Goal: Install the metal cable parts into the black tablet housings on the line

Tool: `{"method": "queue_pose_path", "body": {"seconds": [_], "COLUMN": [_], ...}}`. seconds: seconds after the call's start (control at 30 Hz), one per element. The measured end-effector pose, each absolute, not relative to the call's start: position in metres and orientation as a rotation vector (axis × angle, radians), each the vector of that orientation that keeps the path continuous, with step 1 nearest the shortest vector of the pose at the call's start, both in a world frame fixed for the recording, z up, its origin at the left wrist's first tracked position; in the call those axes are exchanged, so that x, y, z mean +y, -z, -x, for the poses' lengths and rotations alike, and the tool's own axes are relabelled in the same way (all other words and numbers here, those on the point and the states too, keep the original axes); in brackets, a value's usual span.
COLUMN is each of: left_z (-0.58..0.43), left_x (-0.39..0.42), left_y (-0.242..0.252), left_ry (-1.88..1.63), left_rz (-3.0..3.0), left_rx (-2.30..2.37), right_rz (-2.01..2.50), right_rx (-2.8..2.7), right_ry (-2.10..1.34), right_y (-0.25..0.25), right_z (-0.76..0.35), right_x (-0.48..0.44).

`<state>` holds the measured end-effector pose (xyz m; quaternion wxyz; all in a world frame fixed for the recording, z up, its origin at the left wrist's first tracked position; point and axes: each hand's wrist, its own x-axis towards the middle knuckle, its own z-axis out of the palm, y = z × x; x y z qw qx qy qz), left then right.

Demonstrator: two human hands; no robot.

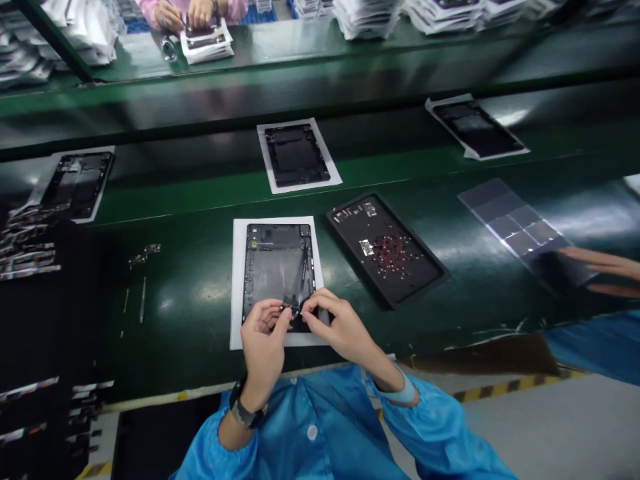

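A black tablet back shell (277, 270) lies on a white sheet (239, 287) at the near edge of the green belt. Both hands meet over its near end. My left hand (264, 337) pinches a small dark component (289, 309) with thumb and fingers. My right hand (336, 327) pinches the same small part from the right side. A thin dark cable runs down the shell's right side. Blue sleeves cover both arms, and a watch sits on my left wrist.
A black tray (387, 248) holding small red parts sits right of the shell. More shells on white sheets (297, 155) (75, 183) (475, 128) lie farther along the belt. Another person's hands (187, 13) work across the line. Someone's fingers (607, 267) reach in at right.
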<state>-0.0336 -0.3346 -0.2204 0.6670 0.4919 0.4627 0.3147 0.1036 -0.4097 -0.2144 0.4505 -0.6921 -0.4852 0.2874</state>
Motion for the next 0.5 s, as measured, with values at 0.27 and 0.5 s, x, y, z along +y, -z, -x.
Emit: {"method": "queue_pose_path", "body": {"seconds": [0.27,0.5], "left_z": [0.0304,0.0312], "left_x": [-0.3333,-0.3327], "left_y": [0.222,0.2225], "left_ry": [-0.682,-0.683], "left_rz": [-1.057,-1.06], "left_rx": [0.996,0.987], "right_rz": [1.68,1.658], "right_rx": [-1.09,-1.071], "right_ry": [-0.784,-0.81], "right_y": [0.2171,0.2168], "right_z": [-0.1049,-0.1054], "right_x": [-0.4087,-0.4076]}}
